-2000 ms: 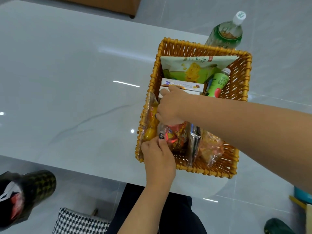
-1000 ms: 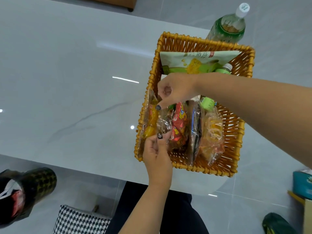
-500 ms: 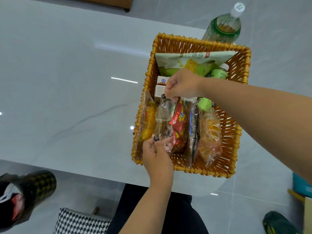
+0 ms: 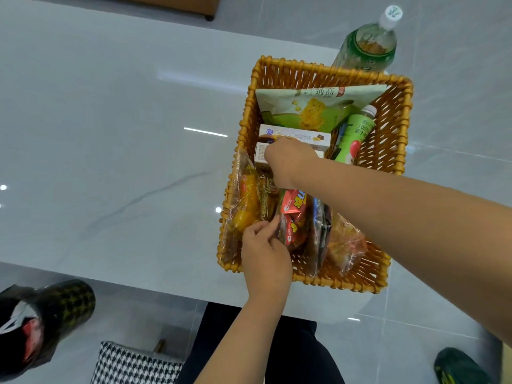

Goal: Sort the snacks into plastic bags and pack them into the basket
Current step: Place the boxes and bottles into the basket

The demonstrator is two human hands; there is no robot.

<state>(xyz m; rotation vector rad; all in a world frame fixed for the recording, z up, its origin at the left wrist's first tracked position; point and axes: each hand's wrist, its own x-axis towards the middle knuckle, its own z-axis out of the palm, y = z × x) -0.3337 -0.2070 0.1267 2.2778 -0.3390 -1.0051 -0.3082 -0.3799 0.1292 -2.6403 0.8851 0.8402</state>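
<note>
- At the basket's near wall, the left hand (image 4: 264, 252) has its fingers curled onto the near edge of a clear plastic bag of brown-wrapped snacks (image 4: 267, 202), pinching it where it stands on edge.
- The wicker basket (image 4: 336, 281) sits on the grey table (image 4: 110, 134), close to its near edge; I take it as the landmark.
- Along the basket's near half the bags stand in a row, touching: the yellow snack bag (image 4: 245, 203) against the basket's left wall, then the brown one, the red snack bag (image 4: 293, 220), a dark bag (image 4: 318, 231), and an orange snack bag (image 4: 346, 245) toward the right wall.
- Mid-basket, the right hand (image 4: 288, 162) reaches across from the right, fingers curled down at the far end of the brown bag; whether it grips that end I cannot tell, as the fingertips are hidden.
- Behind that hand lie two white boxes (image 4: 293, 134), a green juice bottle (image 4: 353, 135) leaning by the right wall, and a green chip packet (image 4: 318, 106) against the far wall.
- Just beyond the far wall stands a large tea bottle (image 4: 365, 45).
- Judgement: sorting looks done; the step in hand is seating the brown bag into the row.
- Next calls for pressing both ends down evenly between its neighbours, without crushing the contents or tipping the boxes, then letting go.
</note>
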